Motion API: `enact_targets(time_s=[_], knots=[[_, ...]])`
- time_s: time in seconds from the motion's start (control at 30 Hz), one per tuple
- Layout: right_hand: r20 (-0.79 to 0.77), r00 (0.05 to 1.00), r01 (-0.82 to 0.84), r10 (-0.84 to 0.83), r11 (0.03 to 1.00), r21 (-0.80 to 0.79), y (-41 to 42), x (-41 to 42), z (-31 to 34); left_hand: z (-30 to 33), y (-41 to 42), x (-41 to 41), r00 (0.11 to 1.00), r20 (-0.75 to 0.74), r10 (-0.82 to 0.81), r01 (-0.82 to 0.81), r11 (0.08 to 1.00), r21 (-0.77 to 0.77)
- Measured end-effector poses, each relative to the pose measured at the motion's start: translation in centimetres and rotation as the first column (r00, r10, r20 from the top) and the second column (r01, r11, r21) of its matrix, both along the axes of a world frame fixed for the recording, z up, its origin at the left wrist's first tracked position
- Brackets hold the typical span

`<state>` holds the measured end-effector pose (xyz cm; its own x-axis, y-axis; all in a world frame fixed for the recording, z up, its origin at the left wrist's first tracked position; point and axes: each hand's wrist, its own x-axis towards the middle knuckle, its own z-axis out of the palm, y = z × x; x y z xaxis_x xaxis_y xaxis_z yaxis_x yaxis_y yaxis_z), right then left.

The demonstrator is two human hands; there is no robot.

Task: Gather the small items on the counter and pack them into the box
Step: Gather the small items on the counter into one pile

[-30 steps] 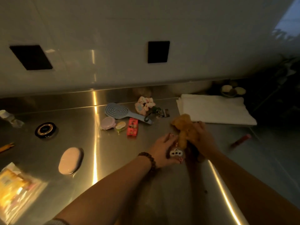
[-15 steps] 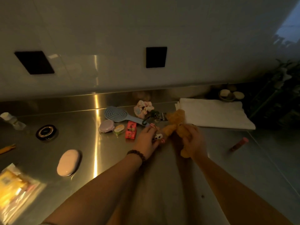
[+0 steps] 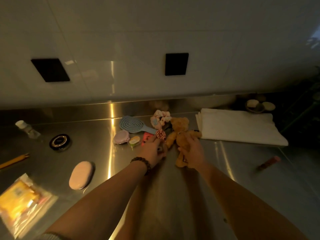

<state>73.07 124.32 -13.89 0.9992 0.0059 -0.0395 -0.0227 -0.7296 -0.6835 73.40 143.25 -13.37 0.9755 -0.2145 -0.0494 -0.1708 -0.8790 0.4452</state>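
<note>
A small brown teddy bear lies on the steel counter with my right hand gripping its lower body. My left hand, with a bead bracelet on the wrist, is closed on a small white charm, and a red-and-white ball sits just above its fingers. Close behind lie a blue hairbrush, a pink scrunchie, a red packet, a yellow-green case and a pink round case. No box is in view.
A folded white cloth lies at the right, a red tube in front of it. To the left are a pink oval case, a black round compact, a small bottle, a pencil and a yellow plastic packet.
Both hands moved away from me toward the cluster of small items, carrying the bear and the charm. The bear now lies stretched out next to the scrunchie.
</note>
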Motion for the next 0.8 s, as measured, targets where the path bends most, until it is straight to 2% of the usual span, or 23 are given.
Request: enact_targets(time_s=[0.07, 0.17, 0.3, 0.37, 0.43, 0.53, 0.6, 0.73, 0.8], knots=[[0.131, 0.991, 0.031, -0.034, 0.999, 0.026, -1.4, -0.9, 1.0, 0.2, -0.8, -0.1, 0.997, 0.073, 0.026, -0.027, 1.000, 0.014], [0.268, 0.952, 0.163, -0.146, 0.986, -0.043, -5.5, -2.5, 2.2, 0.9, -2.6, 0.0, 0.983, 0.181, -0.021, 0.015, 0.999, 0.032], [0.406, 0.836, 0.461, -0.369, 0.874, -0.154, -13.3, -5.4, 2.8, 1.1, -5.5, 0.2, 0.982, 0.126, -0.138, 0.134, 0.990, 0.043], [0.373, 0.787, 0.577, -0.492, 0.801, -0.160, -17.0, -6.8, 2.6, 0.7, -6.5, 0.1, 0.980, 0.066, -0.188, 0.180, 0.978, 0.103], [0.238, 0.783, 0.615, -0.574, 0.773, -0.156, -19.7, -7.8, 2.2, 0.1, -7.1, 0.0, 0.978, 0.002, -0.208, 0.204, 0.963, 0.175], [0.053, 0.834, 0.550, -0.548, 0.824, -0.139, -21.3, -8.2, 1.3, -0.7, -7.3, -0.2, 0.976, -0.024, -0.217, 0.217, 0.949, 0.229], [0.068, 0.855, 0.519, -0.514, 0.850, -0.095, -21.3, -8.0, 0.9, -0.9, -7.2, -0.3, 0.975, -0.038, -0.219, 0.221, 0.946, 0.236], [0.153, 0.792, 0.593, -0.591, 0.805, 0.040, -20.8, -7.6, 0.4, -1.1, -7.0, -0.1, 0.976, -0.056, -0.213, 0.220, 0.946, 0.237], [0.152, 0.797, 0.574, -0.584, 0.812, 0.106, -20.1, -6.9, 0.5, -1.3, -6.8, 0.1, 0.976, -0.070, -0.208, 0.219, 0.947, 0.236]])
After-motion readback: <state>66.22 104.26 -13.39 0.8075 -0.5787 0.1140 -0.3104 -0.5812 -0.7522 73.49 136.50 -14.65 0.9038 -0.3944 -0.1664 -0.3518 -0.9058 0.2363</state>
